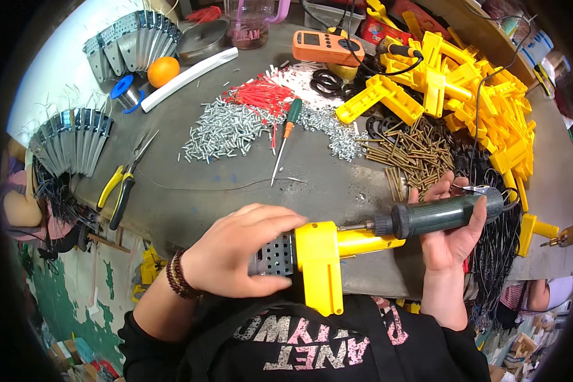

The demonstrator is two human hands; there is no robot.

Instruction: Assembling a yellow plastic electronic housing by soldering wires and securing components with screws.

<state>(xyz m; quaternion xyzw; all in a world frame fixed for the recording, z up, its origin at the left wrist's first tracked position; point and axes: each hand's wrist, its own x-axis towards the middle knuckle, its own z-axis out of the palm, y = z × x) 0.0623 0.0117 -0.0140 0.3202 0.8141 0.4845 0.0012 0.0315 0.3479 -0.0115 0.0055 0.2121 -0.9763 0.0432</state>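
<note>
Yeah, you're in a workshop for sure, looks like small-parts assembly. Your grey workbench [178,181] is loaded with heaps of silver screws [219,130], long brass-coloured screws [407,153] and a big pile of yellow plastic housings [490,121]. You've also got a power screwdriver [445,213], pliers [126,178], a spool of wire [129,95] and an orange handheld meter [326,46]. Plus the green floor [52,277]'s all patchy, and there's another person [541,296] off at the right edge.

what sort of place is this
Probably a small assembly workshop: loose screws lie heaped on the worktable, beside a big pile of yellow plastic parts, and the right hand holds a power screwdriver.
</note>
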